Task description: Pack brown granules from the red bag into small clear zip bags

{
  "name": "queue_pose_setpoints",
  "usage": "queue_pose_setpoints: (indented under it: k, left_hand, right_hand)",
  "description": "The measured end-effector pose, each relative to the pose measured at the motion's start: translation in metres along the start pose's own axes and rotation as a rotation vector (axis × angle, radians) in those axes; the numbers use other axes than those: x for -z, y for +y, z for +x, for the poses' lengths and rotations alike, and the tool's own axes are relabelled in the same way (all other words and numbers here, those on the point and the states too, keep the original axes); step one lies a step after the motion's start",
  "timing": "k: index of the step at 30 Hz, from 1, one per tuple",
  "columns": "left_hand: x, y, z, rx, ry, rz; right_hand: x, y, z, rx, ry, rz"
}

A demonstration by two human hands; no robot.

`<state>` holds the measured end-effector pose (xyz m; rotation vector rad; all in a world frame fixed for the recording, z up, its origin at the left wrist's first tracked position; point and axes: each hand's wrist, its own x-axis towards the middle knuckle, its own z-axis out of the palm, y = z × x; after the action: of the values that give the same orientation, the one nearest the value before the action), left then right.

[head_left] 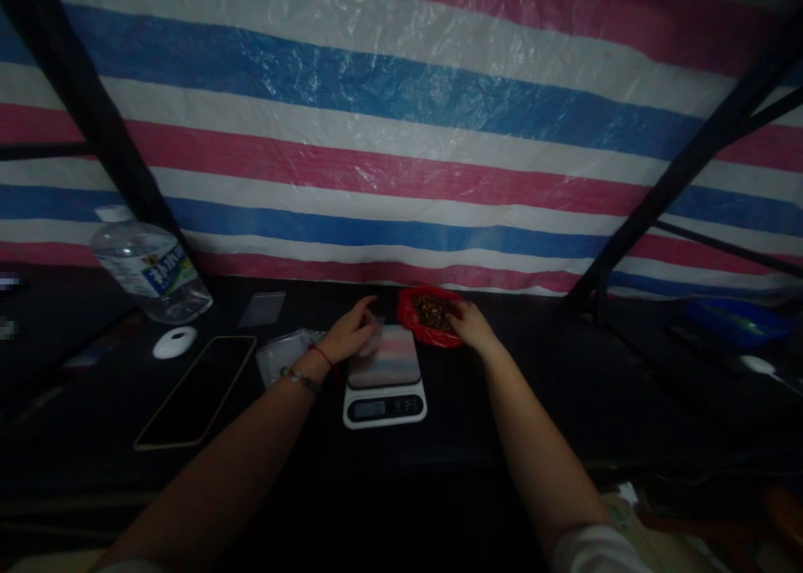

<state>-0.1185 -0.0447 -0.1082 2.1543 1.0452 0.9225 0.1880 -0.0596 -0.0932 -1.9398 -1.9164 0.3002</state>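
My left hand [352, 332] is over the left edge of a small white digital scale [385, 412], its thumb and fingers closed on a small clear plastic bag [375, 339]. The scale's shiny platform [395, 360] reflects the striped sheet, and its display seems to read zero. Just behind and to the right lies an open red plastic bag [439, 337] of small brown, grain-like pieces [432, 309]. My right hand [473, 326] reaches into it from the right, fingers curled at the pieces. Its fingertips are partly hidden, so what they pinch does not show.
Clear plastic bags [279, 355] lie beside my left wrist, another [263, 309] farther back. A phone [196, 393], a white oval object [175, 342] and a large clear bottle [154, 272] stand or lie left. A blue object [737, 320] is far right. A striped sheet [401, 163] hangs behind.
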Motion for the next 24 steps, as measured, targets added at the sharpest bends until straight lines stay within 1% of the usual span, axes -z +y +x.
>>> queue_pose_setpoints:
  k: [2,4,8,10,12,13,16,19,20,21,24]
  left_hand:
    - [0.0,0.001,-0.001,-0.005,-0.009,-0.02]
    - [-0.001,0.003,-0.002,-0.01,-0.019,-0.041]
    - [-0.003,0.007,-0.004,-0.025,-0.061,-0.067]
    - [-0.002,0.01,-0.006,-0.036,-0.093,-0.04]
    - [0.002,0.014,-0.007,-0.063,-0.09,0.008]
    - [0.005,0.016,-0.008,-0.086,-0.072,0.035]
    - [0.014,0.021,-0.009,-0.182,0.029,0.092]
    - [0.018,0.022,-0.008,-0.248,0.121,0.146]
    - [0.017,0.021,-0.006,-0.25,0.151,0.174]
    - [0.016,0.02,-0.005,-0.24,0.182,0.202]
    - [0.01,0.013,0.003,-0.171,0.287,0.261]
  right_hand:
    - [-0.007,-0.002,0.005,0.017,0.073,0.037]
    - [-0.013,-0.005,0.012,0.019,0.113,0.073]
    - [-0.023,-0.018,0.026,0.105,0.096,0.19]
    - [-0.029,-0.03,0.032,0.152,0.069,0.255]
    - [-0.034,-0.044,0.037,0.192,0.056,0.298]
    - [-0.037,-0.051,0.038,0.219,0.051,0.31]
    - [-0.044,-0.068,0.04,0.298,0.035,0.308]
    - [-0.05,-0.077,0.038,0.357,-0.007,0.26]
    - [-0.05,-0.079,0.037,0.361,0.008,0.239]
    - [-0.05,-0.079,0.036,0.353,0.053,0.219]
    - [-0.045,-0.081,0.033,0.321,0.273,0.198]
